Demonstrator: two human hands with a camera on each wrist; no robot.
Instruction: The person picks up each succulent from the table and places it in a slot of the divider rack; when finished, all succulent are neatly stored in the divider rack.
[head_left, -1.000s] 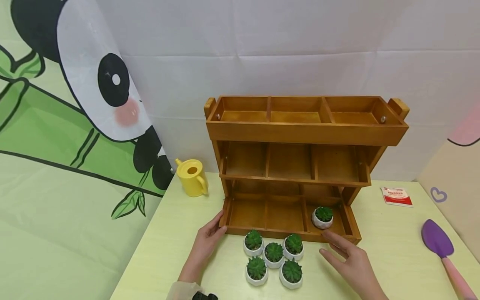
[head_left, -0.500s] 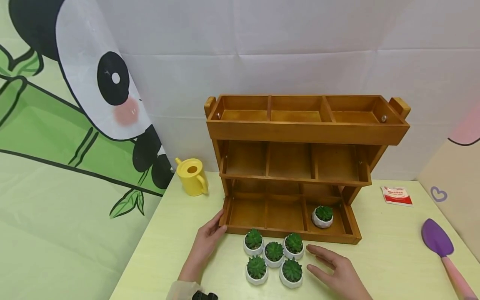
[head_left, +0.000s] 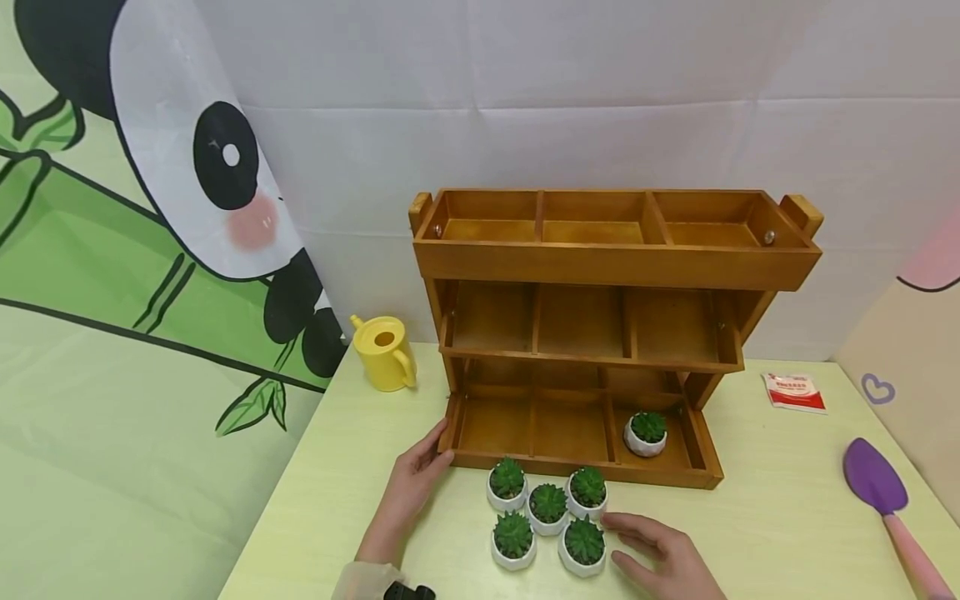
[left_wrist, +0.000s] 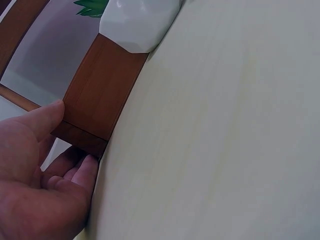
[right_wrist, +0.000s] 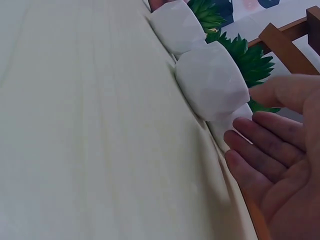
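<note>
A brown wooden three-tier shelf (head_left: 615,267) stands at the table's back. My left hand (head_left: 411,483) holds the left front corner of its bottom tray (left_wrist: 100,95), thumb on one side and fingers curled at the other. One small potted succulent (head_left: 645,440) sits in that tray's right compartment. Several more in white faceted pots are grouped before the shelf. My right hand (head_left: 660,554) is just right of the front right succulent (head_left: 582,546), fingers spread and slightly bent, holding nothing. In the right wrist view, its thumb and fingertips reach beside that white pot (right_wrist: 212,82).
A yellow watering can (head_left: 385,354) stands left of the shelf. On the right lie a red and white packet (head_left: 795,394) and a purple trowel (head_left: 876,477) with a pink handle. A white cloth (head_left: 600,100) hangs behind.
My right hand has moved left and toward me, from beside the tray's succulent to the front right pot of the group. My left hand has stayed at the tray corner.
</note>
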